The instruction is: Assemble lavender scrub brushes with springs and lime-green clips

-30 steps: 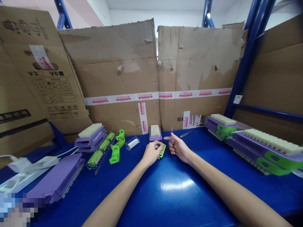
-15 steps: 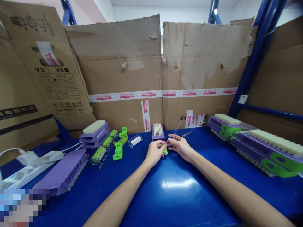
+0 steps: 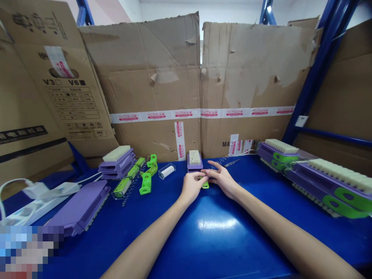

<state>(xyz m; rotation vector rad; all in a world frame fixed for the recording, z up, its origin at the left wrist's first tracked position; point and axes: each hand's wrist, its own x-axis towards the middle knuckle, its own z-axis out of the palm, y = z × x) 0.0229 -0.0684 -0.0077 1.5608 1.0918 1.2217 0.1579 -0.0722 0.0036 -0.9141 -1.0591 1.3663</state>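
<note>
My left hand (image 3: pixel 192 186) is closed in a pinch on a small bright green plastic part (image 3: pixel 205 185), just in front of the purple brush piece with cream bristles (image 3: pixel 194 159). My right hand (image 3: pixel 223 179) meets it from the right, thumb and forefinger tips together at the top of the green part, other fingers stretched forward. Whether something small sits between those tips is hidden. A thin coil spring (image 3: pixel 219 162) lies beyond my right hand, beside a slim screwdriver (image 3: pixel 232 163).
To the left lie green brackets (image 3: pixel 145 183), a long spring (image 3: pixel 132 186), a clear case with a white block (image 3: pixel 167 171), stacked purple pieces (image 3: pixel 117 164) and a power strip (image 3: pixel 55 193). Purple-green brush assemblies (image 3: pixel 328 186) stand right. Cardboard (image 3: pixel 145 85) walls the back.
My right hand has come in closer to my left, its fingertips now at the green part. The spring behind it shows more. The view has shifted slightly.
</note>
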